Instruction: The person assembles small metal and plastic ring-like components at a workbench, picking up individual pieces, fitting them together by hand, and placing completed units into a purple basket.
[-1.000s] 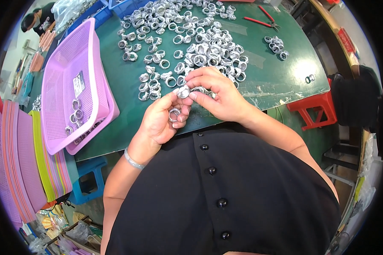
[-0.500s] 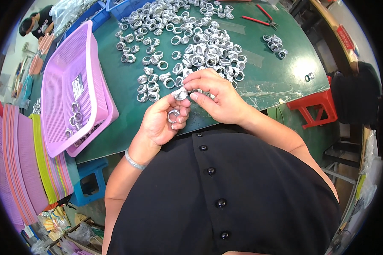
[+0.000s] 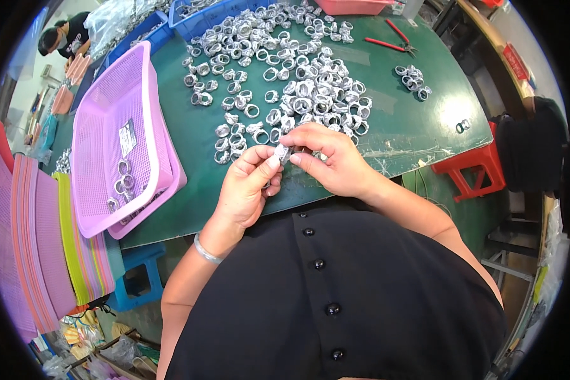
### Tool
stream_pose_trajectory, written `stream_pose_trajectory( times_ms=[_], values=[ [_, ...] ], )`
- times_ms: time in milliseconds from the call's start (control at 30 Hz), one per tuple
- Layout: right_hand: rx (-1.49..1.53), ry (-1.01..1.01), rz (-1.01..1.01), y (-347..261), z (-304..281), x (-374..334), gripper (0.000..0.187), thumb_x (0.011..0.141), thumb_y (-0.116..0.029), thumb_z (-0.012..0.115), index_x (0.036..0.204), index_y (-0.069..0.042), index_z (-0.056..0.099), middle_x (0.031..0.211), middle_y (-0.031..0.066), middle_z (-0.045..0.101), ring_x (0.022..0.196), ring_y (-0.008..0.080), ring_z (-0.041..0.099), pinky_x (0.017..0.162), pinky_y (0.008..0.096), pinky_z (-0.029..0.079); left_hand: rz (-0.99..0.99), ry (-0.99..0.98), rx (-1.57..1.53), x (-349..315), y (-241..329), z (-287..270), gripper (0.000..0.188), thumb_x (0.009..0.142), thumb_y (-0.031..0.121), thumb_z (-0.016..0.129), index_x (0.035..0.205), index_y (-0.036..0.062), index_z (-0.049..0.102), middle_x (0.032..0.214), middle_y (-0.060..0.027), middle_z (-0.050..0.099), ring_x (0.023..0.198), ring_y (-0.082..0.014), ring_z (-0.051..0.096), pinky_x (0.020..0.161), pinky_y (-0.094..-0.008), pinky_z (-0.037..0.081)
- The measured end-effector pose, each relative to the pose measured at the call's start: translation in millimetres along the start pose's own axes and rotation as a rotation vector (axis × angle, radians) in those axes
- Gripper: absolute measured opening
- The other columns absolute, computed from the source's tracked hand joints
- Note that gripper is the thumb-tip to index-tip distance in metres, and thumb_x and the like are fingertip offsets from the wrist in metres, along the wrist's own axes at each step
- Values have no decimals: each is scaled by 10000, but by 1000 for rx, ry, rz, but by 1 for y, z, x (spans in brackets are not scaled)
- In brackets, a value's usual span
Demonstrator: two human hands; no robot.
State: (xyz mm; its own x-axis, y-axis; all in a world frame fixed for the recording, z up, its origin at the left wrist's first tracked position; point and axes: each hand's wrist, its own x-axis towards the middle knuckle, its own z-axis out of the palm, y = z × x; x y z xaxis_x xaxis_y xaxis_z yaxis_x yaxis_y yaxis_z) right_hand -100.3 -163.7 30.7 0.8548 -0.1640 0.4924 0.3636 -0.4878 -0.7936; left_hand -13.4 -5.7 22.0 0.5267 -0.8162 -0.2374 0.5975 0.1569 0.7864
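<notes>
Between both hands, over the near edge of the green table, a silver-coloured metal ring (image 3: 282, 152) is held up. My left hand (image 3: 239, 190) pinches it from the left with thumb and forefinger. A second ring, mostly hidden, shows at that hand's curled lower fingers. From the other side, my right hand (image 3: 339, 163) grips the first ring between thumb and fingertips, its back facing up. Just beyond the hands lies a large pile of similar rings (image 3: 307, 88), with looser ones spread to the left.
Left on the table stand nested purple plastic baskets (image 3: 151, 107), a few rings inside. Red-handled pliers (image 3: 384, 44) and a small ring cluster (image 3: 413, 81) lie at the right. Blue bins (image 3: 199, 24) sit at the back. A red stool (image 3: 468, 168) stands right; a person works far left.
My left hand has turned from palm up to palm inward, and its thumb now presses on the ring. My right fingertips have closed in on the same ring. The view has shifted slightly.
</notes>
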Motion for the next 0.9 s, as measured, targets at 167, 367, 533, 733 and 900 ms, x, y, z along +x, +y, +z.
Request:
stream_pose_trajectory(
  times_ms=[167,367,533,733,900],
  values=[
    [90,-24,63,2,2,-1,205,770,-36,607,973,-9,588,814,76,580,714,163,565,635,267,456,83,4,49,-1,-4,-2,110,839,92,588,931,45,552,742,3,528,603,-59,458,517,-189,363],
    [141,-112,124,-4,1,-1,243,792,3,593,1033,-8,572,878,56,565,753,113,542,678,241,446,217,-11,255,-4,-5,-2,114,829,47,587,938,25,563,723,19,519,584,-36,424,513,-167,347],
    [181,-28,77,2,5,-3,249,755,-30,634,999,-25,583,890,91,592,747,156,584,672,264,478,244,-29,315,-7,-3,1,134,830,44,582,957,17,550,727,29,514,597,-28,428,512,-166,344],
    [76,12,16,-3,5,-1,331,704,-9,665,1020,-24,568,931,94,590,778,170,581,683,270,482,250,11,239,-5,-4,3,191,848,78,556,1022,21,501,785,-13,525,604,-64,471,508,-193,369],
    [-18,20,-22,-3,7,-2,372,673,-16,680,1026,-31,562,938,91,591,822,221,577,711,311,470,188,28,183,-2,-5,3,189,853,92,555,1025,31,500,759,-9,530,600,-65,478,502,-191,366]
  ],
)
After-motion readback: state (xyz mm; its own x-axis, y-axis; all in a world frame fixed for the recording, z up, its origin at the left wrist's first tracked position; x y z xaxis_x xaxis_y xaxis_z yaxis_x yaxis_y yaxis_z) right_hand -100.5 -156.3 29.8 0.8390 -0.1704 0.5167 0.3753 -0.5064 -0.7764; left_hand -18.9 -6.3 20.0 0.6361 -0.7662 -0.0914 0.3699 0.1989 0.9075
